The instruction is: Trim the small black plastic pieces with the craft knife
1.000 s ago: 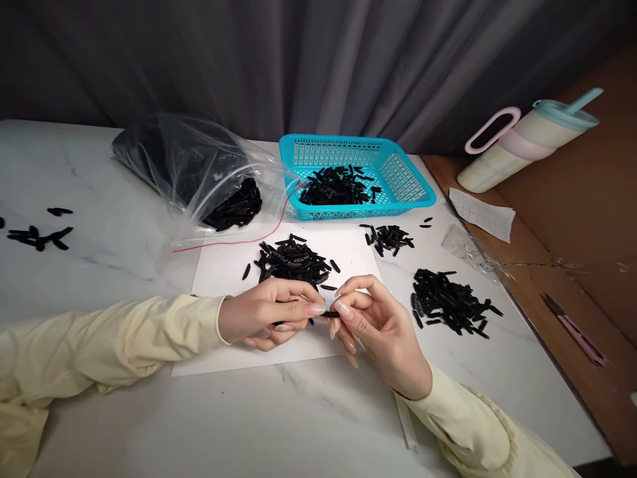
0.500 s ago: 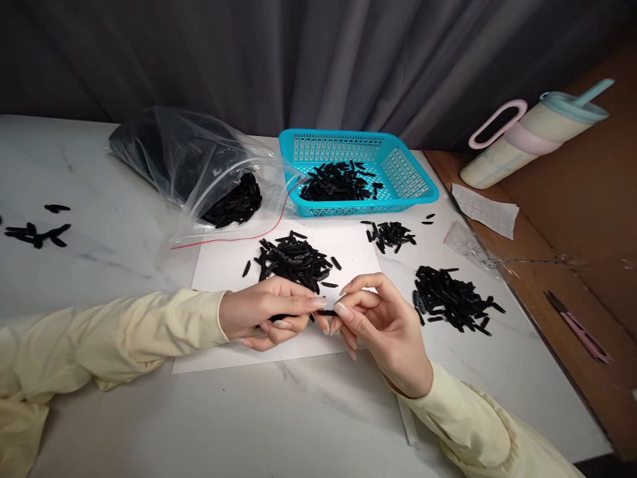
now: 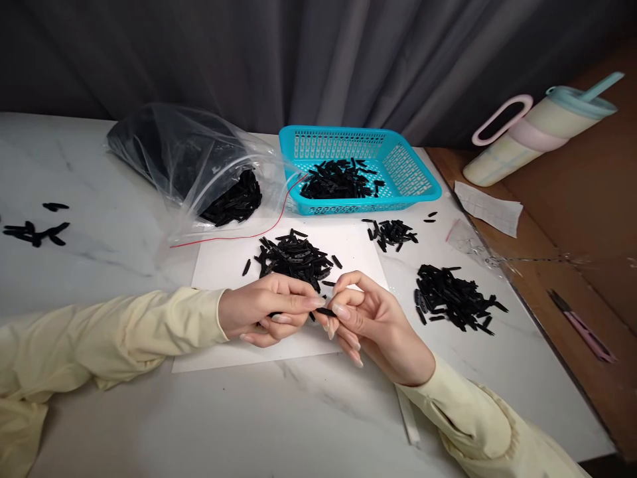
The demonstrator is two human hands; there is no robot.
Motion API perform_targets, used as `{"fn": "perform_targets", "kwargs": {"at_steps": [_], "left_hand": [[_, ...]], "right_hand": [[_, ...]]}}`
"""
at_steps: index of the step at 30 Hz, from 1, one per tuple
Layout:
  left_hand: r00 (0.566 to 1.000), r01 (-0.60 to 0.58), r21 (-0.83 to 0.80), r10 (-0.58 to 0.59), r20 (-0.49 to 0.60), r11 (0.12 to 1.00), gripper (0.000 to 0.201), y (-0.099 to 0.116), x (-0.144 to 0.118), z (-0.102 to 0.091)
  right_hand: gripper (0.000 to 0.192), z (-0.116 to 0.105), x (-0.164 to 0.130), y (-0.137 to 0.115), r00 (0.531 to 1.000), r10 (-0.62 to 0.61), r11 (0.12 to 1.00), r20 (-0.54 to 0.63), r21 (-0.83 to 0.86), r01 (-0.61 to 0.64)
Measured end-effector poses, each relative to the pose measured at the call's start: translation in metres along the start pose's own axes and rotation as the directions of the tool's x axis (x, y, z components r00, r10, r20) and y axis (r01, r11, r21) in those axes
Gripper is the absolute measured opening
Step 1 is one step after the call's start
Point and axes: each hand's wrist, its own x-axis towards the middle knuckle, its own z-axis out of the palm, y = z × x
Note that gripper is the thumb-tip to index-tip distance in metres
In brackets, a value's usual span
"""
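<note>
Far left of the grip, a few dark strips [image 3: 34, 234] lie scattered on the marbled tabletop [image 3: 149, 425]. The left hand [image 3: 271, 309] closes thumb and fingertips at the left end of a slim black strip [image 3: 326, 312], with more dark material showing beneath its curled fingers. The held strip sits between the hands, short and narrow, slanting slightly down rightward. The right hand [image 3: 385, 328] pinches its other end, remaining fingers loosely bent.

Left of and beyond the grip bulges a transparent zip bag [image 3: 164, 159]. A white sheet [image 3: 213, 355] spreads beneath the hands, a central pile [image 3: 293, 257] just past them; tabletop extends on the near side. A blue basket's [image 3: 368, 200] rim bounds the far side. Rightward come a small pile [image 3: 393, 234], a larger pile [image 3: 452, 299], then the tabletop's edge, cardboard [image 3: 542, 279] and pink-handled snips [image 3: 587, 335].

Far right, beyond the grip, a paper slip [image 3: 490, 207] bears faint lines, too small to read.
</note>
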Motion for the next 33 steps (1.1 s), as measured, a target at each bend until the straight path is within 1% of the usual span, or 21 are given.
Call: {"fn": "perform_targets", "kwargs": {"at_steps": [2,4,8,10,16,23,30,33], "left_hand": [[1.0,-0.009,-0.014,0.01,0.013,1.0,0.02,-0.0003,0.0001,-0.0009],[1.0,-0.016,-0.015,0.017,0.016,1.0,0.02,-0.0005,-0.0001,-0.0016],[1.0,-0.028,-0.002,0.028,0.01,1.0,0.021,-0.0007,-0.0005,-0.0014],[1.0,-0.029,0.006,0.029,0.001,1.0,0.021,-0.0004,-0.0004,-0.0003],[0.999,-0.034,0.056,0.035,-0.021,0.998,0.019,0.0003,-0.0011,0.0029],[0.999,-0.045,0.045,0.046,-0.02,0.998,0.018,-0.0009,-0.0015,0.0022],[1.0,-0.003,0.043,0.002,0.023,0.999,0.027,0.0002,0.0011,0.0009],[1.0,-0.001,0.037,0.0,0.022,0.999,0.027,-0.0007,0.001,0.0003]], "right_hand": [[0.017,-0.0002,0.0018,0.0005,0.997,0.077,0.992,0.027,0.095,-0.079],[0.016,-0.0005,0.0035,0.002,0.99,0.129,0.976,0.059,0.168,-0.137],[0.017,-0.0012,0.0054,0.0039,0.984,0.159,0.961,0.076,0.218,-0.172],[0.017,-0.001,0.005,0.0028,0.988,0.144,0.969,0.059,0.194,-0.153],[0.016,0.0007,0.0013,-0.0023,1.0,0.026,0.999,-0.014,0.042,-0.026],[0.016,-0.0001,0.0016,-0.0009,1.0,-0.002,1.0,-0.021,-0.013,0.002],[0.016,-0.0007,-0.0014,-0.0052,0.994,-0.083,0.991,-0.073,-0.11,0.074],[0.015,-0.0007,-0.0025,-0.0058,0.992,-0.102,0.986,-0.068,-0.136,0.092]]}}
